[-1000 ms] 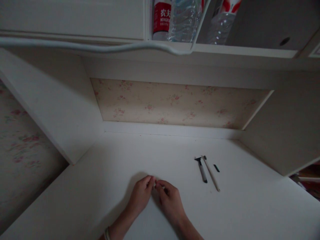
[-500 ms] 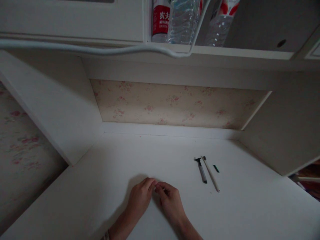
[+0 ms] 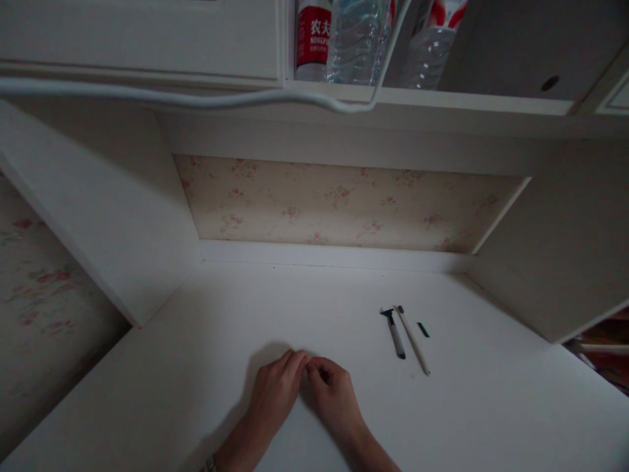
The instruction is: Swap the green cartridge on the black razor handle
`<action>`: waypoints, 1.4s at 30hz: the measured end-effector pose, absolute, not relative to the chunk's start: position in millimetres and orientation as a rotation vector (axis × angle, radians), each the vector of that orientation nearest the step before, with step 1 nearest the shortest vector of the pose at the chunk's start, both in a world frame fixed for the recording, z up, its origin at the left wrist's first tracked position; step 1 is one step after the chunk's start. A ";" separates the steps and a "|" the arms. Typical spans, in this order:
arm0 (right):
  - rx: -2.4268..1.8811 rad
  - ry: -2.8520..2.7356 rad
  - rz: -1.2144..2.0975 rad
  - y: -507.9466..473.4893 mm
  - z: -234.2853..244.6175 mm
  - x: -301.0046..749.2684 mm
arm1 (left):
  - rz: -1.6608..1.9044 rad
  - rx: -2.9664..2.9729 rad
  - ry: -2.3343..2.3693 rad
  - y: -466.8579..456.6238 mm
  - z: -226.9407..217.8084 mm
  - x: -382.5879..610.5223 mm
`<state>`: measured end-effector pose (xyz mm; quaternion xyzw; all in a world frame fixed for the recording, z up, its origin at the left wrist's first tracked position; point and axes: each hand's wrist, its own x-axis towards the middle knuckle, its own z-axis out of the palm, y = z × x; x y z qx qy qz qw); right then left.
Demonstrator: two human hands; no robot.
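Observation:
My left hand (image 3: 274,393) and my right hand (image 3: 335,400) rest on the white desk (image 3: 206,367), fingertips pinched together where they meet. A tiny pale thing may sit between the fingertips, too small to name. To the right of my right hand lie a dark razor-like tool (image 3: 394,332), a thin pale stick (image 3: 413,341) and a small dark piece (image 3: 423,330).
The desk sits in a white alcove with a floral back panel (image 3: 339,203) and side walls left and right. On the shelf above stand plastic water bottles (image 3: 354,39), one with a red label. Floral bedding (image 3: 34,295) lies at the left.
Both hands have stayed at the same spot, fingertips a little closer together. The view has shifted slightly.

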<state>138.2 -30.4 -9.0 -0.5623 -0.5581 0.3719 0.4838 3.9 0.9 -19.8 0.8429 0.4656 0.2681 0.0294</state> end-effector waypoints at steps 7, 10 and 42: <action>-1.380 -1.318 0.916 -31.2 -8.0 136.8 | 0.833 2.671 1.442 -2.1 -21.1 6.3; -1.382 -1.314 0.896 -31.7 -7.1 135.7 | 0.867 2.679 1.443 -2.1 -21.4 7.0; -1.387 -1.239 0.983 -28.9 -10.0 139.0 | 0.619 2.553 1.527 -6.2 -10.2 2.0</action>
